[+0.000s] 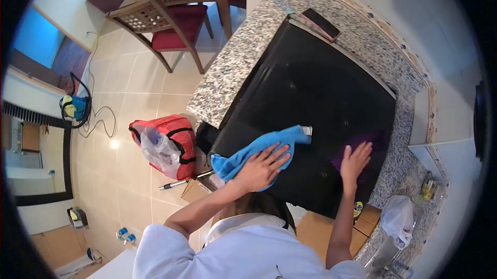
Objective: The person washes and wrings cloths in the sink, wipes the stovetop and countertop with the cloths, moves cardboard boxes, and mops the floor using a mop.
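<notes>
My left hand (pixel 262 168) lies spread on a blue cloth (pixel 248 153), pressing it against a big black panel-like surface (pixel 305 87). The cloth is bunched, and a white label (pixel 307 131) shows at its far end. Over to the right, my right hand (pixel 355 162) rests with its fingers stretched out on a dark purple cloth (pixel 377 147), which is hard to tell apart from the black surface. Both palms face down, hiding the parts of the cloths under them.
Speckled granite counter (pixel 233 51) borders the black surface, with a phone (pixel 321 24) at its far edge. A red bag (pixel 178 139) stands on the tiled floor to the left. A white plastic bag (pixel 398 219) sits at the right, and cardboard (pixel 316 230) lies below. Beyond is a chair (pixel 160 25).
</notes>
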`<state>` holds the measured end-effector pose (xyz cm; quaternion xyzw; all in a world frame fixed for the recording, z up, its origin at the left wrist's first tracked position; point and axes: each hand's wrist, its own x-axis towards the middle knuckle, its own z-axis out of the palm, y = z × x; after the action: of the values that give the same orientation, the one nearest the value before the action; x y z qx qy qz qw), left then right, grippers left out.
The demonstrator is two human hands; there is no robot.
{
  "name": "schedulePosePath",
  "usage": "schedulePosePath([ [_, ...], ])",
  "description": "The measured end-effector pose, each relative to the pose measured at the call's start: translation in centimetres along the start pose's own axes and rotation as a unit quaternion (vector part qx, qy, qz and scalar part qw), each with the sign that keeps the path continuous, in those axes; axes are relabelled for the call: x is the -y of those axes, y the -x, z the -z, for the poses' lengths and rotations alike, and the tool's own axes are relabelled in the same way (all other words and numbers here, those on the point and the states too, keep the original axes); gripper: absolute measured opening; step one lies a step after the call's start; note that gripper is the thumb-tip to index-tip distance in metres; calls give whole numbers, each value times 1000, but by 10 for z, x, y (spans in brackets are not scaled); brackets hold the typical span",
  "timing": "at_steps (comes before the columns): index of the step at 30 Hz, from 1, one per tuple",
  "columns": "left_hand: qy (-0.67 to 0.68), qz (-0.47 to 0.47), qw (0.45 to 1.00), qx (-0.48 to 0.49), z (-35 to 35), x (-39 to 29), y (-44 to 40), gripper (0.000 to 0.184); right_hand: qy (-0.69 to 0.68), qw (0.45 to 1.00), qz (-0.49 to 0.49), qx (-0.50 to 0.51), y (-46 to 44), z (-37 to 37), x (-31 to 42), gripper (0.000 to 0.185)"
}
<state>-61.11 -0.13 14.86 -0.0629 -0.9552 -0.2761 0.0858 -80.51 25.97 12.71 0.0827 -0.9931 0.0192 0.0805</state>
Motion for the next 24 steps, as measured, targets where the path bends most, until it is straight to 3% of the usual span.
schedulePosePath([
  [1, -58, 55, 997, 18, 7, 8, 16, 42, -9, 998, 58, 9, 11, 10, 28, 63],
  [2, -52, 76, 995, -40, 16, 30, 20, 32, -17, 993, 115, 19, 25, 20, 54, 64],
  [3, -49, 156, 986, -8, 31, 49, 23, 27, -36, 984, 170, 29, 37, 28, 79, 65],
  [4, -85, 284, 950, 100, 55, 61, 14, 29, -54, 973, 222, 39, 50, 37, 102, 66],
  [5, -111, 265, 958, 2, 44, 109, 21, 32, -86, 959, 265, 58, 62, 45, 124, 66],
  [6, -85, 334, 937, -50, 57, 125, 10, 39, -117, 942, 304, 76, 73, 52, 145, 66],
  [8, -146, 284, 934, -162, 62, 141, -14, 46, -180, 895, 390, 119, 97, 61, 185, 63],
  [10, -199, 263, 929, -171, 51, 155, -16, 47, -216, 852, 457, 133, 119, 61, 208, 61],
  [12, -112, 312, 934, -137, 56, 151, -12, 47, -204, 836, 499, 105, 131, 52, 196, 59],
  [14, -114, 273, 939, -175, 49, 159, -10, 43, -198, 854, 472, 98, 130, 63, 146, 61],
  [16, -85, 286, 937, -182, 53, 151, -14, 41, -198, 868, 382, 248, 115, 86, 84, 62],
  [17, -82, 283, 939, -175, 49, 154, -13, 41, -162, 904, 300, 257, 120, 80, 40, 63],
  [20, -88, 295, 918, -250, 43, 162, -9, 35, -88, 986, 87, 113, 148, 61, -88, 67],
  [21, 13, 291, 912, -289, 43, 161, -11, 32, -25, 997, 63, 48, 152, 54, -111, 60],
  [22, 115, 283, 895, -325, 44, 160, -15, 32, -24, 997, 57, 48, 155, 45, -110, 60],
  [23, 189, 215, 888, -360, 51, 137, -27, 30, -4, 997, 67, 28, 156, 38, -104, 57],
  [24, 191, 212, 890, -356, 56, 122, -32, 30, 16, 997, 77, 9, 156, 34, -93, 54],
])
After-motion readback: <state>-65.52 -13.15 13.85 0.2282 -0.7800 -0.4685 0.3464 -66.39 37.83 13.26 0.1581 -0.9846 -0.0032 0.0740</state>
